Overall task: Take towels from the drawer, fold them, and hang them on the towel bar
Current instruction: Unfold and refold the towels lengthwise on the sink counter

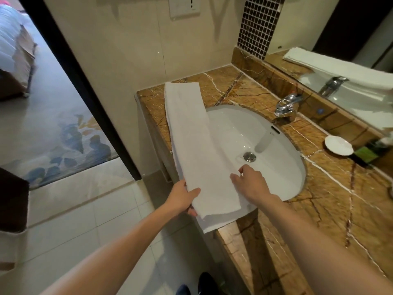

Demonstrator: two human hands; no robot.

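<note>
White terry cloth is what draws the eye: a long folded towel [191, 145] lies in a narrow strip along the left part of the brown marble countertop [331, 201], its far end near the wall, its middle draped over the left rim of the sink [282, 145], and its near end hanging just past the counter's front edge.

Starting from the left, the person's left hand [182, 198] grips the towel's near left corner, thumb on top of the upper layer and fingers curled beneath, so the hand is closed on the cloth. Just to the right, the right hand [251, 182] rests palm down on the towel's right edge over the basin, its fingers loosely spread and slightly bent; whether they pinch the fabric or only press it, I cannot tell.

The oval white sink is sunk into the counter. Its bowl holds nothing but a chrome drain plug [249, 156] at the bottom, just beyond the right hand's fingertips. Behind the basin stands a chrome faucet [287, 106].

Further right, a small white soap dish [338, 145] sits on the marble near the mirror [348, 67]; I see nothing in it. Just beside it, at the picture's edge, is a dark tray [370, 154] with something green in it, too blurred to name.
</note>
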